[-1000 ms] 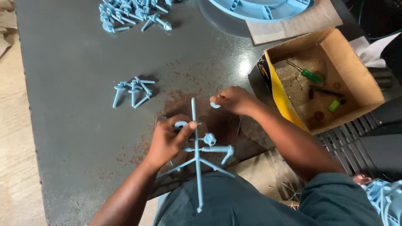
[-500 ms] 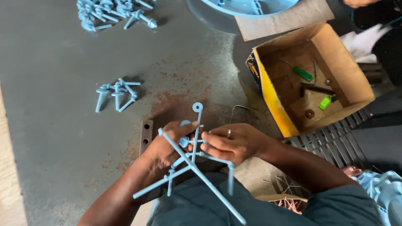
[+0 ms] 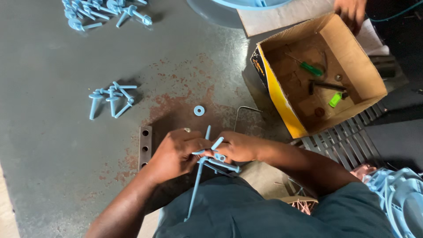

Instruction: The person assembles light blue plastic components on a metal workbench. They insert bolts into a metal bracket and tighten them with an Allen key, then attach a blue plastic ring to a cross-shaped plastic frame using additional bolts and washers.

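Observation:
My left hand [image 3: 176, 154] and my right hand [image 3: 238, 146] are closed together on a light blue plastic rod assembly [image 3: 207, 161] at the near edge of the grey metal table [image 3: 53, 132]. A long thin rod of it [image 3: 195, 189] slants down over my lap, and short blue arms stick out between my fingers. A small blue ring [image 3: 199, 110] lies on the rusty patch just beyond my hands. A small cluster of blue pegs [image 3: 110, 98] lies to the left.
An open cardboard box [image 3: 352, 53] at the right holds a green-handled screwdriver [image 3: 310, 68] and small tools. Another person's hand [image 3: 350, 11] reaches at its far corner. A larger peg pile [image 3: 103, 11] lies at the back. A drilled metal bar [image 3: 145, 145] sits beside my left hand.
The assembly has been turned in my hands: its long rod now points down toward my lap instead of slanting to the right. A blue ring now lies on the table beyond my hands.

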